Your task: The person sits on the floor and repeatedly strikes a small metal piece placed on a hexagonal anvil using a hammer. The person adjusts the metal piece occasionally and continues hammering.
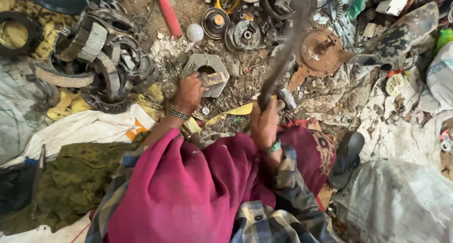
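The person is sitting on the floor amid scrap metal, and the work looks to be in its striking stage. The left hand (188, 94) is closing its fingers around a small tan, blocky piece (213, 78) and steadying it against the grey hexagonal metal block (206, 73) that is lying on the rubble-strewn ground. The right hand (264, 122) is wrapping tightly around the handle of a long dark tool (283, 54), which is blurring with motion; its head cannot be made out, so whether it is a hammer or a bar is unclear.

As a judgement, the next move is calling for a well-aimed blow onto the piece on the block, with the left fingers keeping clear of the point of impact, since they are sitting right at it.

Left of the hexagonal block, a heap of worn curved brake shoes (101, 59) is piling up. Behind the block, a white ball (195, 32) and a red tube (167, 11) are lying, and to its right, round machine discs (245, 35) and a rusty plate (321, 51). Nearer the person than the block, a yellow strip (236, 110) is crossing the debris. White sacks (396, 200) are bunching well to the right. The magenta cloth (188, 191) over the lap is hanging near the block, and loose chips around it may be letting it shift.
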